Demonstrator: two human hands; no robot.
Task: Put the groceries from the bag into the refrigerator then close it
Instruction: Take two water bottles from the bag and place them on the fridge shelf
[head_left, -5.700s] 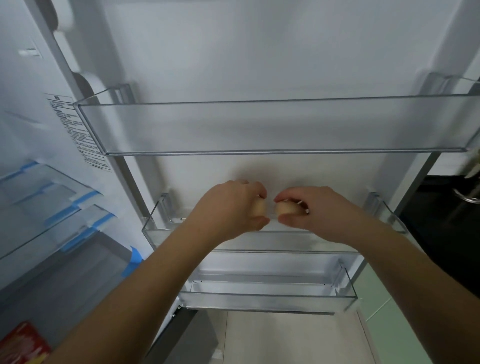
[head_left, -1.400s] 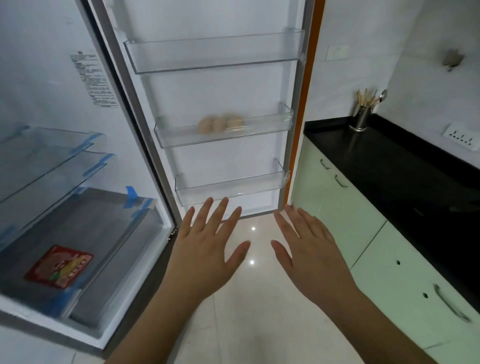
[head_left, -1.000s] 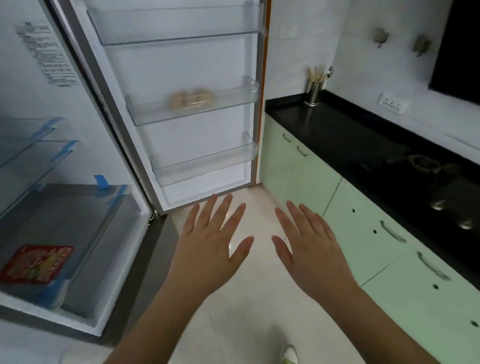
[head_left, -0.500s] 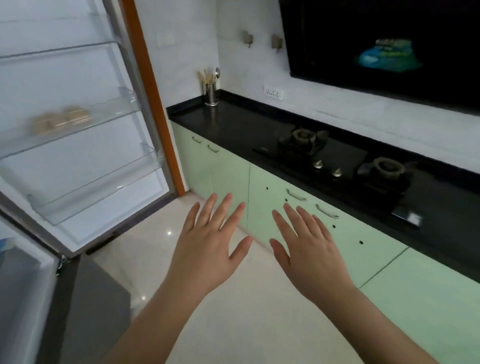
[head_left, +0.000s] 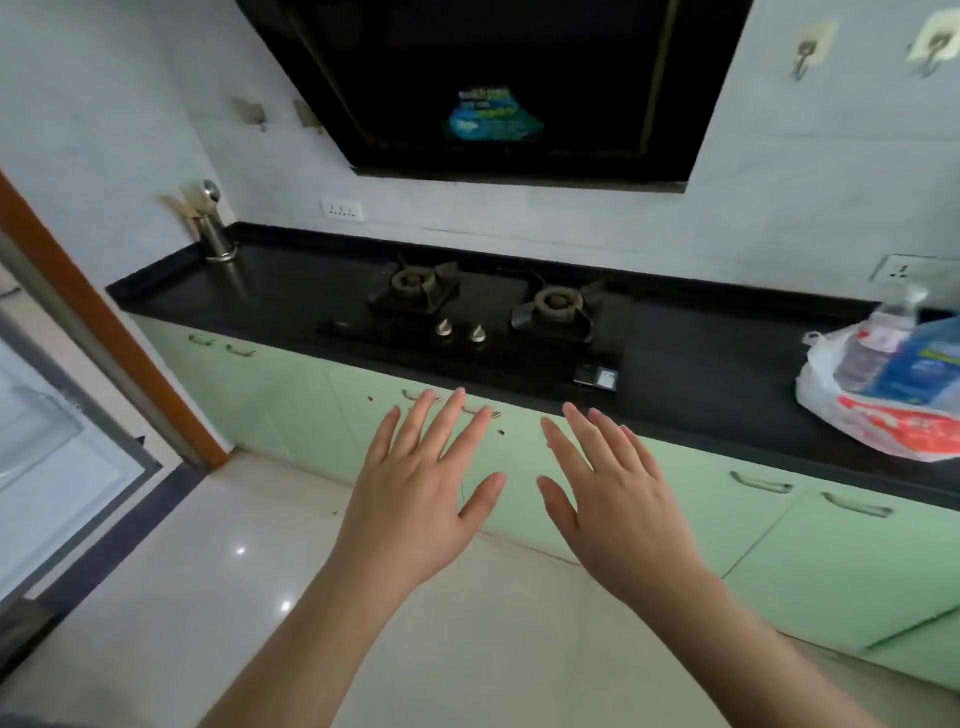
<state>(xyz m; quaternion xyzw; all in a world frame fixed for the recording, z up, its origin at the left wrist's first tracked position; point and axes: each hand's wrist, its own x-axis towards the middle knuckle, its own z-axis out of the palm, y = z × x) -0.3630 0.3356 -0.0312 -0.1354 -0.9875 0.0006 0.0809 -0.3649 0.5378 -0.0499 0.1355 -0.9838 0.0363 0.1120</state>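
White plastic bag (head_left: 878, 410) on counter, refrigerator door (head_left: 57, 467) open

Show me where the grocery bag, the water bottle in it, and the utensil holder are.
grocery bag (head_left: 883, 421): head view, on its red-printed lower side.
water bottle (head_left: 878, 338): head view, on its clear labelled body.
utensil holder (head_left: 213, 239): head view, on its metal cylinder wall.

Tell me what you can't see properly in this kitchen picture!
- Plastic bag, head view: cut off by the right edge; its film hides what lies under the water bottle.
- Refrigerator door: cut off by the left edge; its shelves are blurred.
- Label on the range hood: print too small.
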